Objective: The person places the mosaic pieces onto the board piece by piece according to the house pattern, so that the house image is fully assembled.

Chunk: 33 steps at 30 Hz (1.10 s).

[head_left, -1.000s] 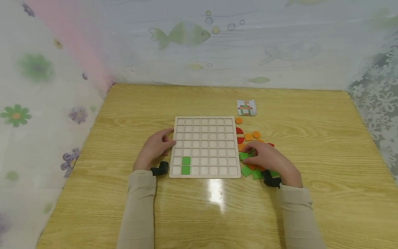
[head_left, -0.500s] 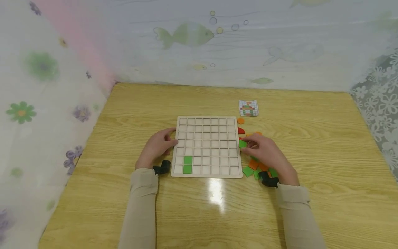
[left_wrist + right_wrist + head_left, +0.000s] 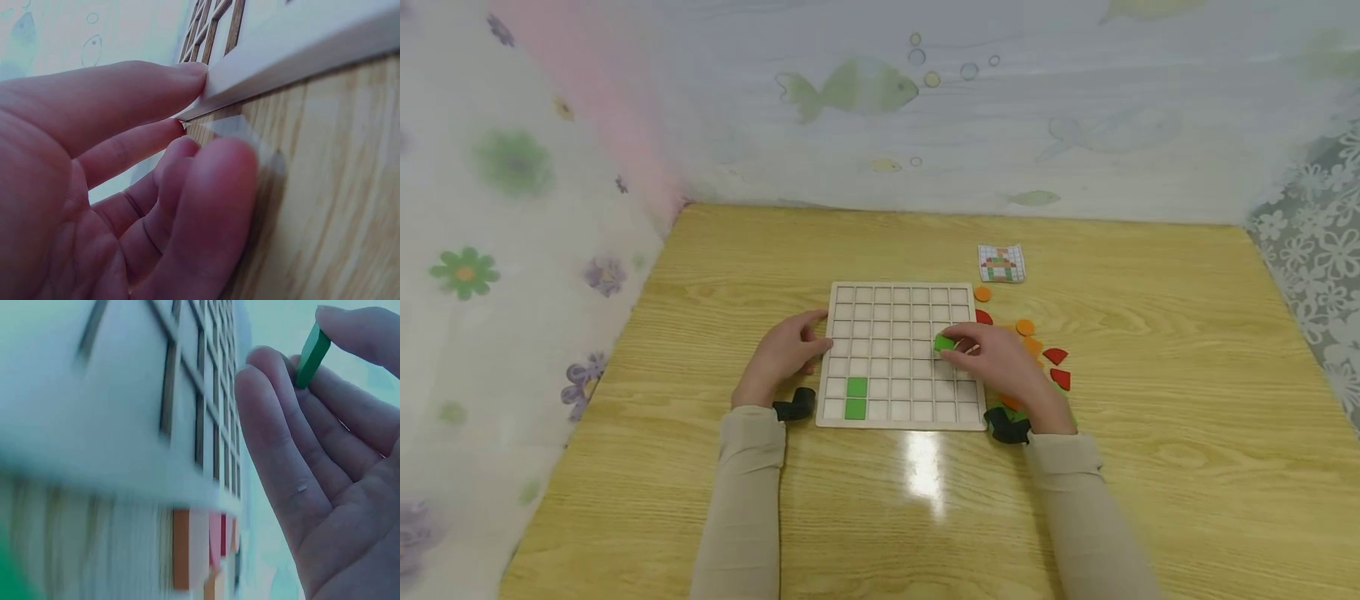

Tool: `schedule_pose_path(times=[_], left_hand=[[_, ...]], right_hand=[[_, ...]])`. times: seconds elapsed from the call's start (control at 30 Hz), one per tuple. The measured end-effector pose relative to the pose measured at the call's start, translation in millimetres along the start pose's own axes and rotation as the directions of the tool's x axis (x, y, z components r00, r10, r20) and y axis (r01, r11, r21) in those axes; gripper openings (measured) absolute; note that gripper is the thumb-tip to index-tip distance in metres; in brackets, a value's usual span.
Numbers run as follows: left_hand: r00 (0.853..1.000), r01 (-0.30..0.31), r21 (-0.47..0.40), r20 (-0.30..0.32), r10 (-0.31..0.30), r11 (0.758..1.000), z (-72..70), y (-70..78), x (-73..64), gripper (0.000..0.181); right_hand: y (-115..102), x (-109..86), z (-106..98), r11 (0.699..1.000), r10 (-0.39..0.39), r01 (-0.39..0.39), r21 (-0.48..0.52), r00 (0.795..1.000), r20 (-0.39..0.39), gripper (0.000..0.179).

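A pale wooden grid board [image 3: 901, 424] lies on the table, with two green square tiles [image 3: 856, 398] set one above the other in its lower left cells. My left hand [image 3: 781, 354] rests along the board's left edge. In the left wrist view, one fingertip touches the board's rim [image 3: 269, 59] while the other fingers are loosely bent beside it. Over the right part of the board, my right hand [image 3: 996, 362] pinches a green square tile [image 3: 944, 342] between thumb and fingers. The right wrist view shows this green tile [image 3: 312, 356] edge-on, raised above the grid.
Right of the board lie loose pieces: an orange disc [image 3: 982, 293], red pieces [image 3: 1056, 357], and orange and green ones partly hidden by the right hand. Behind them is a small pattern card [image 3: 1001, 263]. A patterned wall covering [image 3: 880, 183] borders the table's back.
My right hand has lifted a green tile from the pile and carried it left over the board. The left hand stays at the board's edge.
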<state>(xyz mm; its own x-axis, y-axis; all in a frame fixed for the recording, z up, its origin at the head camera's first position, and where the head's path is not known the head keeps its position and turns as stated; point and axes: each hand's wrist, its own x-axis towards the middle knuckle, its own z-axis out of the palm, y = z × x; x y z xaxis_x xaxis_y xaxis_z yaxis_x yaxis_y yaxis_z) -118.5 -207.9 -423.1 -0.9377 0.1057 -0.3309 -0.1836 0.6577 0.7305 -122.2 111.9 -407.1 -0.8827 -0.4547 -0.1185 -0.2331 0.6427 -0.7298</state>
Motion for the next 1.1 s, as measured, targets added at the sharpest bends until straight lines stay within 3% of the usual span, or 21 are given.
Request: schedule_pose_path(times=[0.2, 0.6, 1.1], left_hand=[[1.000, 0.012, -0.004, -0.016, -0.012, 1.000, -0.4, -0.9, -0.2, 0.052], [0.999, 0.029, -0.019, -0.015, -0.029, 0.999, -0.4, -1.7, 0.6, 0.052], [0.999, 0.031, -0.008, -0.030, -0.031, 0.999, 1.0, -0.1, 0.0, 0.052]], right_hand=[[-14.0, 13.9, 9.7, 0.999, -0.037, 0.037, 0.024, 0.999, 0.014, 0.036], [-35.9, 36.3, 37.4, 0.999, -0.021, 0.020, 0.048, 1.000, 0.022, 0.035], [-51.1, 45.3, 67.6, 0.998, -0.043, 0.043, 0.046, 0.999, -0.011, 0.030]])
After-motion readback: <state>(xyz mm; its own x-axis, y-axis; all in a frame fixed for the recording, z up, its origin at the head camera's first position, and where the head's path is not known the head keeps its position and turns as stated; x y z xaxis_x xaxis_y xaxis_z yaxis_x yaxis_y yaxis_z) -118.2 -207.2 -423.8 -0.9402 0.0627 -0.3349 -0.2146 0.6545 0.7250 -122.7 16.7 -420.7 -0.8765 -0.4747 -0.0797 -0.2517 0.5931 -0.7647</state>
